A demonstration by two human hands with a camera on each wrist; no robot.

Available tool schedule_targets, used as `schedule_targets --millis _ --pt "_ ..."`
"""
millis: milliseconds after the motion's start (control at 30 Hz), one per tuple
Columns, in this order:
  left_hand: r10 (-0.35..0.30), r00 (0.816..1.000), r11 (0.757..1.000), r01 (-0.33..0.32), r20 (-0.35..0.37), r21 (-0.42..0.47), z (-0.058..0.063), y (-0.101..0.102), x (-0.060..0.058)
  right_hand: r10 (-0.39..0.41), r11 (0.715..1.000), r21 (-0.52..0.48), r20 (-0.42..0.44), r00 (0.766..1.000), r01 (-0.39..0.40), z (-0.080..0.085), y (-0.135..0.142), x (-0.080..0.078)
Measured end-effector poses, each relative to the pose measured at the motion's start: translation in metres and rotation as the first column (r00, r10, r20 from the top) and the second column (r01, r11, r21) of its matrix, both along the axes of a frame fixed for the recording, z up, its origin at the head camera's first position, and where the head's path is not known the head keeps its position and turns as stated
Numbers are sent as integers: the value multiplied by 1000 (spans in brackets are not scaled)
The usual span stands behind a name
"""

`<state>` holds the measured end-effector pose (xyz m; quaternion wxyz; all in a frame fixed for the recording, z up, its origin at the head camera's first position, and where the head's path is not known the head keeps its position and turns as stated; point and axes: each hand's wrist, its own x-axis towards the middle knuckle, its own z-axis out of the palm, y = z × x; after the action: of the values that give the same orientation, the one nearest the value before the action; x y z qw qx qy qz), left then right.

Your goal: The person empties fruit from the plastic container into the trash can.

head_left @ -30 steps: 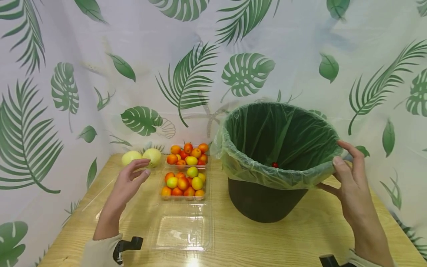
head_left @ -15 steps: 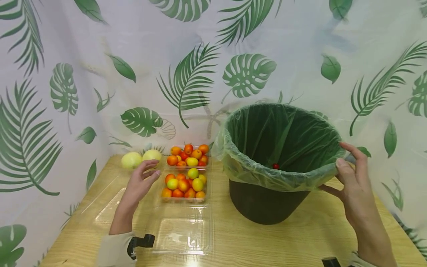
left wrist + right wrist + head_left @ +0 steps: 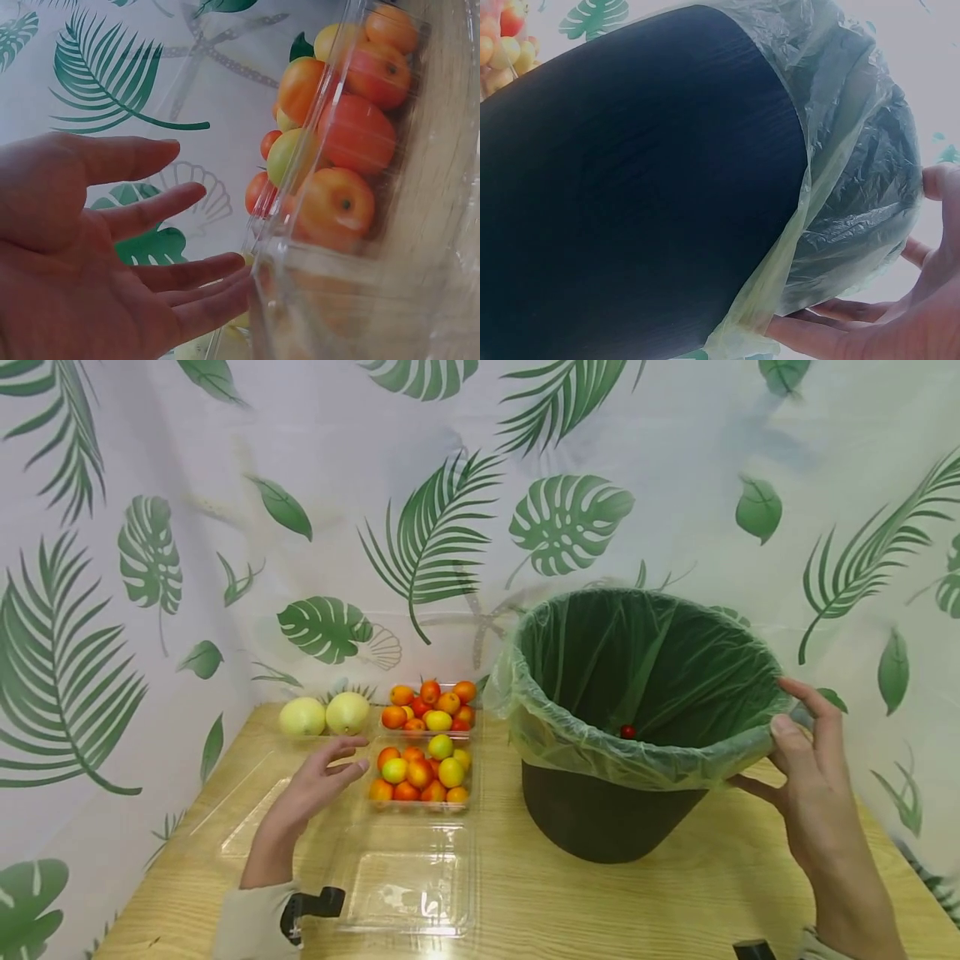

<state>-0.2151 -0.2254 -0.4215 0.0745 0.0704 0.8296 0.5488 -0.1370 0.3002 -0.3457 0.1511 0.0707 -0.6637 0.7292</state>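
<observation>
Head view alone shows a red item [image 3: 627,732] inside the lined bin [image 3: 600,818] on the worktop [image 3: 570,910]; right hand [image 3: 816,789] grips the bin's rim [image 3: 663,760], left hand [image 3: 317,785] hovers, fingers relaxed, near fruit [image 3: 419,773]

Black bin [image 3: 611,822], translucent green liner [image 3: 660,681]

Booth-like spot, room type unclear: leaf-print sheeting [image 3: 322,452] around wood-grain table [image 3: 555,906].
</observation>
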Motion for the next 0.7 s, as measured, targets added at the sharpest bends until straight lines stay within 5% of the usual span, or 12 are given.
schedule_targets --millis 333,700 --pt "-83 994 993 89 67 -79 -7 2 4 -3 1000 -8 -2 1000 3 -2 0 1" --pt "-110 990 993 113 93 -26 -18 5 2 4 1000 -1 -4 1000 -4 -1 0 0"
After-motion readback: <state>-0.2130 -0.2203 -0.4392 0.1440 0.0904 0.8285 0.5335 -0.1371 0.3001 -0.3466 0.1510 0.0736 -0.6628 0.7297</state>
